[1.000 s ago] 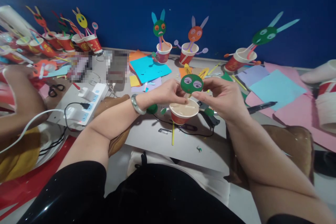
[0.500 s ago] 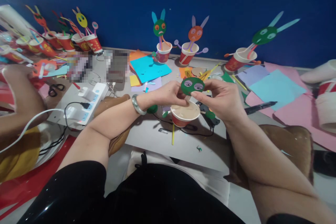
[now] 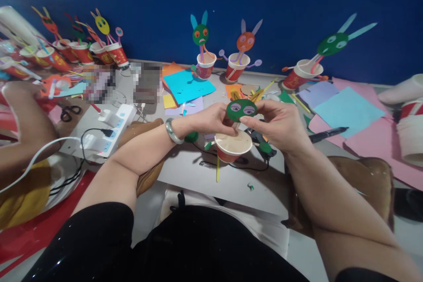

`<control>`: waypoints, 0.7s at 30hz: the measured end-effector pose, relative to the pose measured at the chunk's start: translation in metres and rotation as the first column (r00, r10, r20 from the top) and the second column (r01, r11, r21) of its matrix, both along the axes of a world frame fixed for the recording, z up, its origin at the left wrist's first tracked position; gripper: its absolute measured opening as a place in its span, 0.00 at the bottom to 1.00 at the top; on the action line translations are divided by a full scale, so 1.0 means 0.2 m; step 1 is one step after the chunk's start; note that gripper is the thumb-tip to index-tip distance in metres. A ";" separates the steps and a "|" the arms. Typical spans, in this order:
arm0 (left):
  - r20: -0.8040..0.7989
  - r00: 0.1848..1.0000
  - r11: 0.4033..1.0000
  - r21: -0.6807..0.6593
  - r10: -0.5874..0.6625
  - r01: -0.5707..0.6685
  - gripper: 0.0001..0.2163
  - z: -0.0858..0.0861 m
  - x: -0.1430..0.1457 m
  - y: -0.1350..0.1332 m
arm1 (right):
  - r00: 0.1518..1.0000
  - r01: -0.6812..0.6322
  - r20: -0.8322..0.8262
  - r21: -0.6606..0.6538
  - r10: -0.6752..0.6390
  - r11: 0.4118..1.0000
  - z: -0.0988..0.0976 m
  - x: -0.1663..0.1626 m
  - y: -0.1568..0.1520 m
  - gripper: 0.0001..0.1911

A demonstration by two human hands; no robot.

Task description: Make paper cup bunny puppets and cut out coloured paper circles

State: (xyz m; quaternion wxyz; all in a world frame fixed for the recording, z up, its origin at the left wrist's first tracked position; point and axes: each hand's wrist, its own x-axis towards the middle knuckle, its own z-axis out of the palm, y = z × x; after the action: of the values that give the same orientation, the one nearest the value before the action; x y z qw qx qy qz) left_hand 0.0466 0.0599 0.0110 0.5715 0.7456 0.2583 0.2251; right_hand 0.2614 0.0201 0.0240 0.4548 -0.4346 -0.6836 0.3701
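Note:
A green paper face disc (image 3: 241, 110) with two purple eyes is pinched between both my hands, just above a red paper cup (image 3: 233, 147) with a white rim. My left hand (image 3: 211, 119), with a pale bangle on the wrist, grips the disc's left lower edge. My right hand (image 3: 277, 123) holds its right edge with thumb and fingers closed. A thin stick seems to run from the disc down into the cup. Small green paper bits stick out at the cup's sides.
Finished cup figures (image 3: 205, 59) with paper faces and ears line the blue wall. Coloured paper sheets (image 3: 346, 110), a black pen (image 3: 327, 134), a glue gun (image 3: 262, 147), a white power strip (image 3: 109, 130) and scissors (image 3: 69, 112) lie around. Another person's arm (image 3: 23, 119) is at the left.
The disc and both hands have shifted slightly down and left, closer over the cup. The cup has moved a little.

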 end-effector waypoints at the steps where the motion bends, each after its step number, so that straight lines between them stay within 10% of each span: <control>1: 0.000 1.000 1.000 -0.013 0.001 -0.001 0.14 0.00 0.00 0.00 | 1.000 -0.001 0.005 0.001 0.001 1.000 0.00 0.00 0.00 0.20; 21: -0.029 0.996 0.996 0.033 0.081 -0.080 0.19 0.01 -0.05 0.06 | 0.990 0.033 -0.134 -0.011 -0.034 0.999 -0.04 0.00 0.04 0.26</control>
State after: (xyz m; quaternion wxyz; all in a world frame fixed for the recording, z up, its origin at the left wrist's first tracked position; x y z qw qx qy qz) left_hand 0.0370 0.0713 0.0128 0.5459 0.7471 0.2930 0.2407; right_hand 0.2616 0.0275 0.0168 0.5039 -0.4223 -0.6424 0.3938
